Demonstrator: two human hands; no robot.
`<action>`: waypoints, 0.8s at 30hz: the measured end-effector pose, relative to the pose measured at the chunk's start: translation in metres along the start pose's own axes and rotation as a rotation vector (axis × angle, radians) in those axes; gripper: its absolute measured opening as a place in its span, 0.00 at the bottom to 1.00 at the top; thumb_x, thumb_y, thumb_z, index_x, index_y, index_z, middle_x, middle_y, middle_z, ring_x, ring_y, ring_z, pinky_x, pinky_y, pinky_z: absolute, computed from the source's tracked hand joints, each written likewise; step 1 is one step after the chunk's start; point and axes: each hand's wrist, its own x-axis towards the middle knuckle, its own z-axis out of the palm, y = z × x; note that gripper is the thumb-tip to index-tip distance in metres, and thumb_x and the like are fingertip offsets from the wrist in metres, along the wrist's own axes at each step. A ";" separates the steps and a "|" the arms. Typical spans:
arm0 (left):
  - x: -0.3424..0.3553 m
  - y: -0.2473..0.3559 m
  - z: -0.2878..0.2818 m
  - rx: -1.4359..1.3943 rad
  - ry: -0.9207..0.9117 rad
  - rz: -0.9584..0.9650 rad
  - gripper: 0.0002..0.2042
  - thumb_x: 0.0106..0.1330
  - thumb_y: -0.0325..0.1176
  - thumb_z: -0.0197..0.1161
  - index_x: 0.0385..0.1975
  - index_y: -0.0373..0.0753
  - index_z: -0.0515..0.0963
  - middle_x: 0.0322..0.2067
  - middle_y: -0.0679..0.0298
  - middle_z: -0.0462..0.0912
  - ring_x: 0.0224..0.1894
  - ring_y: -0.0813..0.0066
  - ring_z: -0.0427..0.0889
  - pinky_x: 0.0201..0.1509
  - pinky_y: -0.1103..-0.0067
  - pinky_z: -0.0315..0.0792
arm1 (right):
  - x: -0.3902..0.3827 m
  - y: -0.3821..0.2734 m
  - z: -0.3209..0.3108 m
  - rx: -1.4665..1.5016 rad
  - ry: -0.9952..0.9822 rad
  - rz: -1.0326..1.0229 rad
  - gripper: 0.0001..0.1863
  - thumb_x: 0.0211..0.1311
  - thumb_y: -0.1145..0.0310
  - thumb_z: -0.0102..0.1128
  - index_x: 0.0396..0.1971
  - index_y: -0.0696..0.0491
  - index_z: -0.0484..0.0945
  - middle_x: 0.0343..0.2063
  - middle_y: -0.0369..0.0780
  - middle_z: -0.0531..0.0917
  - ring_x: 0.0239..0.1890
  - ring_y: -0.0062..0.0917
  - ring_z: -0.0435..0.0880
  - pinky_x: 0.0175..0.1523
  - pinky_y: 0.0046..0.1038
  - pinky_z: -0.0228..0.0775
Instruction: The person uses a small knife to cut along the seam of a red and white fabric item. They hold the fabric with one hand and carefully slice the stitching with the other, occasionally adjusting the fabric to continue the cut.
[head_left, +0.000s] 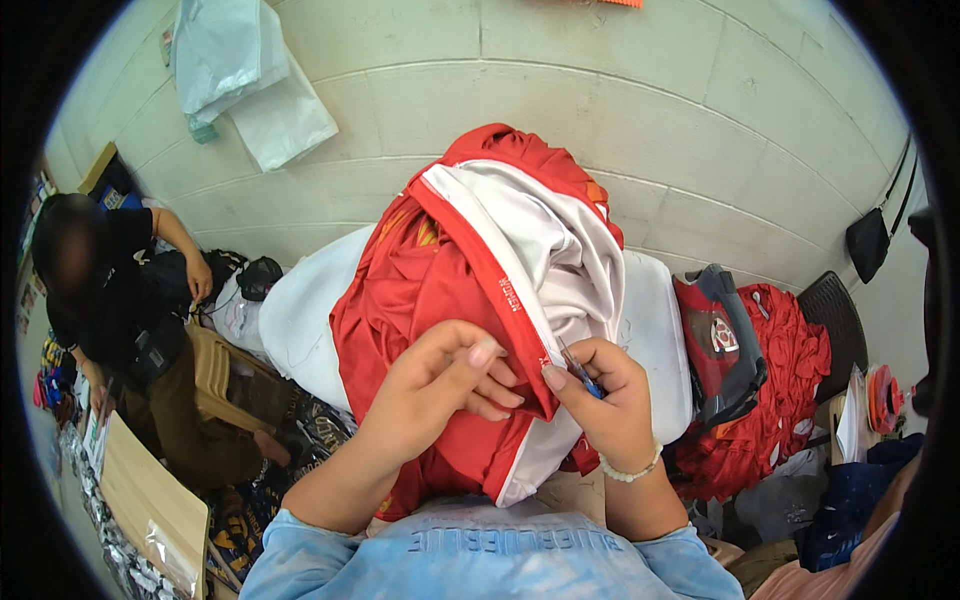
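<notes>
A red garment (420, 285) with a white inner side lies heaped in front of me. Along its edge runs a red-and-white band (490, 255) with white lettering. My right hand (610, 405), wearing a beaded bracelet (632, 470), is closed on small thread snips (584, 375) with metal blades and blue on the handle. Its thumb presses by the band's edge. To the left, my left hand (435, 385) hovers over the red cloth, fingers loosely curled and apart, with nothing visible in them.
A white padded surface (315, 290) shows under the garment. More red garments (775, 370) and a red-and-grey bag (715, 340) lie to the right. On the left, another person (125, 280) sits beside a stacked plastic stool (215, 365). Beyond stands a pale block wall (400, 110).
</notes>
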 end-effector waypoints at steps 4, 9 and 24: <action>0.012 -0.006 0.004 -0.138 -0.033 -0.125 0.11 0.70 0.35 0.53 0.43 0.35 0.71 0.34 0.59 0.81 0.32 0.72 0.84 0.34 0.77 0.81 | -0.005 0.000 -0.009 -0.088 -0.085 -0.042 0.07 0.57 0.74 0.64 0.31 0.58 0.76 0.22 0.29 0.75 0.23 0.08 0.65 0.29 0.13 0.58; 0.024 -0.010 0.016 -0.171 -0.010 0.031 0.11 0.67 0.27 0.56 0.47 0.33 0.73 0.39 0.58 0.82 0.36 0.73 0.84 0.39 0.76 0.82 | -0.012 0.002 -0.010 -0.167 0.053 -0.158 0.12 0.53 0.71 0.68 0.33 0.59 0.74 0.21 0.32 0.75 0.23 0.11 0.69 0.29 0.15 0.61; 0.009 -0.002 0.023 -0.320 -0.001 0.032 0.25 0.66 0.23 0.57 0.62 0.35 0.60 0.45 0.63 0.79 0.45 0.78 0.80 0.46 0.79 0.79 | -0.042 0.005 -0.010 -0.592 0.139 -0.462 0.19 0.43 0.70 0.76 0.32 0.62 0.76 0.22 0.41 0.80 0.19 0.24 0.78 0.23 0.21 0.68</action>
